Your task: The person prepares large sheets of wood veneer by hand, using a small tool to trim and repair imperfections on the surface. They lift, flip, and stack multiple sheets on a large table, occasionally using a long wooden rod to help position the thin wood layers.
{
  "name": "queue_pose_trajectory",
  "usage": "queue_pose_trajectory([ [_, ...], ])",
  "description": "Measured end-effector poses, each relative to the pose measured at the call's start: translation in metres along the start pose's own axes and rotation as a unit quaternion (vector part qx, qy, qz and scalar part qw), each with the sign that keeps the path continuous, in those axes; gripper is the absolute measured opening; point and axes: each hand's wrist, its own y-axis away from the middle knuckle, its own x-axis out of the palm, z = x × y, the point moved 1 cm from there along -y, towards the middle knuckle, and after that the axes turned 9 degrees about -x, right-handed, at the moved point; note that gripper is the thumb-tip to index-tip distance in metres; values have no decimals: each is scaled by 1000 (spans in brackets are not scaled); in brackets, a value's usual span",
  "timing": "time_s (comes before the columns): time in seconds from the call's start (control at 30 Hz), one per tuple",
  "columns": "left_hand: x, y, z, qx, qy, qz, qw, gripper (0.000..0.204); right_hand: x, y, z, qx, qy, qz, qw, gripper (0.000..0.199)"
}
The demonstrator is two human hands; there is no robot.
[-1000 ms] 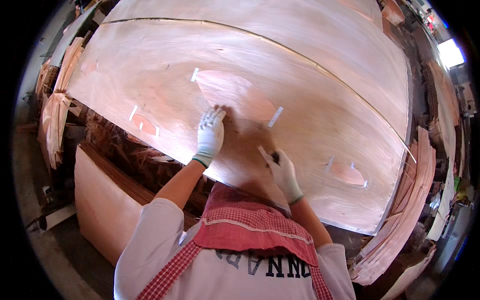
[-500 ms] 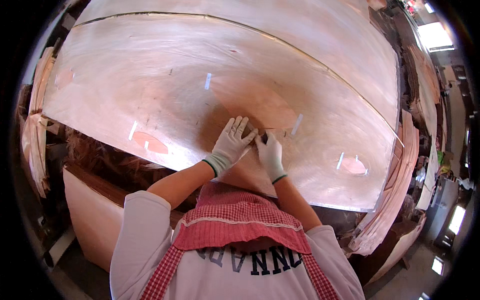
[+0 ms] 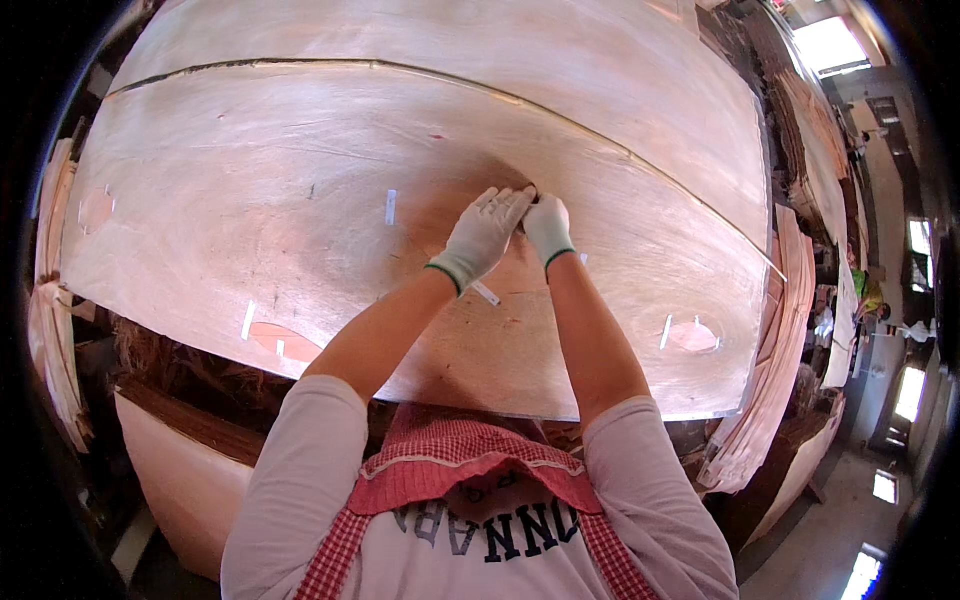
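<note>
A large sheet of pale pinkish wood veneer [image 3: 360,140] lies before me. My left hand [image 3: 482,238], in a white glove with a green cuff, rests on it with fingers stretched forward. Right beside it, my gloved right hand [image 3: 548,225] is closed, its fingertips close to the left fingertips. Something dark shows between the hands, too hidden to name. Behind my wrists a white tape strip [image 3: 486,293] sticks to the sheet. Another tape strip [image 3: 390,207] lies left of my left hand. Shadow darkens the veneer around both hands.
A thin bamboo strip [image 3: 450,78] curves across the sheet beyond my hands. Reddish oval patches with tape lie near the front left [image 3: 283,338] and the right [image 3: 692,335]. Stacked veneer [image 3: 785,330] stands at the right, and a board pile [image 3: 190,460] at the lower left.
Both hands have moved farther forward across the veneer, arms more stretched. A white tape strip now shows where they were. The whole view has shifted slightly.
</note>
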Motion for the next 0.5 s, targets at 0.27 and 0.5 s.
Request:
queue_pose_trajectory([
  [0.27, -43, 28, 57, -181, 112, -68, 975, 37, -68, 151, -68, 89, -146, 70, 983, 29],
  [0.5, -137, 261, 109, -502, 184, -196, 822, 46, -128, 380, -242, 367, -305, -272, 836, 13],
])
